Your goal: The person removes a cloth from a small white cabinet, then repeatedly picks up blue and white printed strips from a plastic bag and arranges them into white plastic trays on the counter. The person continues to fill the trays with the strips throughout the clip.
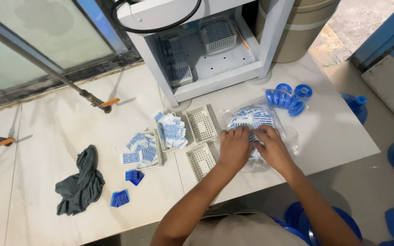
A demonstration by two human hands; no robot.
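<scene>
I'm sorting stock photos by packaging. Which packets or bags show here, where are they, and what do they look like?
Clear plastic bag: under both hands, full of small white-and-blue sachets.
Loose sachets: heaped in a white basket, table centre.
More sachets: left of that, flat, white with blue print.
Blue packets: near the grey cloth.

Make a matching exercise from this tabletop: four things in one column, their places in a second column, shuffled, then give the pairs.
Things:
1. grey cloth
2. blue caps
3. clear bag of packets
4. empty white basket

Places:
A. under both hands
B. far left of the table
C. beside the bag, towards the round bin
D. between the packet-filled basket and the bag

Pairs: 1-B, 2-C, 3-A, 4-D
</scene>
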